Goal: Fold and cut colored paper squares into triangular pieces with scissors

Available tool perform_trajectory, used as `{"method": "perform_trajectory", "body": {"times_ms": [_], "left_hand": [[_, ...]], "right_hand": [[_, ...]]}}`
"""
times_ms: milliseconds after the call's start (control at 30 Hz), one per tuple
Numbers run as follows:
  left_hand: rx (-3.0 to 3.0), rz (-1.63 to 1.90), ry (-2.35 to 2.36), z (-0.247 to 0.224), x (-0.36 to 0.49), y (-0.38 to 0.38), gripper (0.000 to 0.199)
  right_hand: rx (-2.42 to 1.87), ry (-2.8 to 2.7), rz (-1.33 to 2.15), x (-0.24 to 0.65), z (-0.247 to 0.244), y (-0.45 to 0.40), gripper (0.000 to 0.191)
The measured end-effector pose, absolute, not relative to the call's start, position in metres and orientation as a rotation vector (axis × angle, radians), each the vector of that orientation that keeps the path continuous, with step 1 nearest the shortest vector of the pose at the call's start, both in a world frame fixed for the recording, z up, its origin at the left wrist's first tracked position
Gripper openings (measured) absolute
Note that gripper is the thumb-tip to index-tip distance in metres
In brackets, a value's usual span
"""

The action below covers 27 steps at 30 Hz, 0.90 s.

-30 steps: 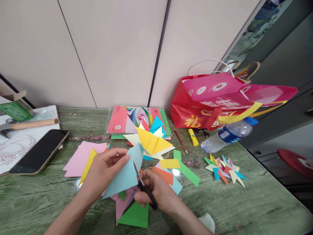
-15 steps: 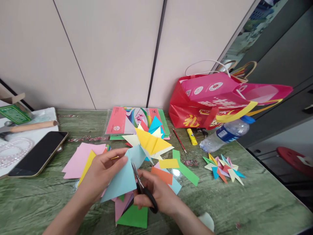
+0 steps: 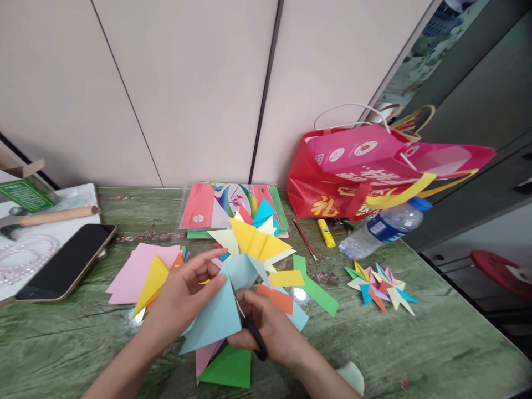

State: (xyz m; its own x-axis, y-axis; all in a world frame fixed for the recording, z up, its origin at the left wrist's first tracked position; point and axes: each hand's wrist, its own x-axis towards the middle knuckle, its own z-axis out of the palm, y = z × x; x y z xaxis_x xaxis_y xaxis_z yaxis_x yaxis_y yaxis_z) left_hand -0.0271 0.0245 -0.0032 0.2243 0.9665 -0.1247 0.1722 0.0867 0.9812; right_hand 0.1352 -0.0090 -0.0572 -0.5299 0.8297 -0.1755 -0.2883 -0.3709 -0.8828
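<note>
A sheet of light blue paper (image 3: 218, 313) is pinched at its upper edge by my left hand (image 3: 185, 291). My right hand (image 3: 264, 324) grips black-handled scissors (image 3: 254, 337), whose blades lie at a slit in the blue paper, partly hidden by it. Behind the sheet, folded yellow paper (image 3: 260, 244) rests over white, red and blue folded pieces. Orange (image 3: 276, 297), yellow (image 3: 287, 278) and green strips (image 3: 320, 295) lie right of my hands. Below them is a green sheet (image 3: 228, 368). Pink sheets (image 3: 141, 269) lie to the left.
A paper star (image 3: 380, 285) lies on the green table (image 3: 436, 343). Behind are a glue stick (image 3: 326, 233), red pencil (image 3: 305, 239), plastic bottle (image 3: 386, 228) and red bag (image 3: 332, 177). A phone (image 3: 66, 263) and wooden-handled hammer (image 3: 58, 215) are at the left.
The blue paper and my left hand have shifted slightly right, and the paper also lower. The scissor blades now show less, being more covered by the paper and my fingers.
</note>
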Motion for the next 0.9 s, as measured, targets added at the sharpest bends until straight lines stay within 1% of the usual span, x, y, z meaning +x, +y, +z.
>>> {"method": "perform_trajectory", "body": {"times_ms": [233, 400, 433, 667, 900], "left_hand": [[1.363, 0.863, 1.159, -0.0064, -0.0224, 0.0251, 0.037], [1.307, 0.854, 1.186, -0.0089, -0.0270, 0.0276, 0.017], [1.292, 0.839, 1.190, -0.0088, -0.0277, 0.0276, 0.015], [1.237, 0.780, 1.165, -0.0067, -0.0276, 0.0259, 0.023], [1.232, 0.832, 1.211, -0.0043, -0.0202, 0.0232, 0.025]], "right_hand": [[-0.803, -1.131, 1.870, 0.1338, -0.0617, -0.0089, 0.043], [-0.843, -1.143, 1.872, 0.1341, -0.0617, -0.0100, 0.047], [-0.838, -1.144, 1.871, 0.1342, -0.0614, -0.0099, 0.047], [-0.816, -1.126, 1.893, 0.1348, -0.0605, -0.0099, 0.051], [-0.818, -1.154, 1.824, 0.1327, -0.0602, -0.0107, 0.039]]}}
